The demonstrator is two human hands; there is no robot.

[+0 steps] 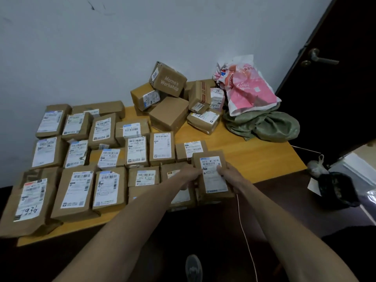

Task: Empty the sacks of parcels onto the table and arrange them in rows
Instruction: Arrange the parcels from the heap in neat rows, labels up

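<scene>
Both the left hand (pixel 188 175) and right hand (pixel 229 173) had fingers clamped on opposite edges of a cardboard parcel (pixel 213 177), seemingly stiff and light.

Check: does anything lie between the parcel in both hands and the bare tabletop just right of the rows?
Nothing visible does. The parcel, gripped by the left hand and right hand, is at the rows' right end; the table beside it is bare wood. The unsorted pile and sacks lie farther back.
</scene>
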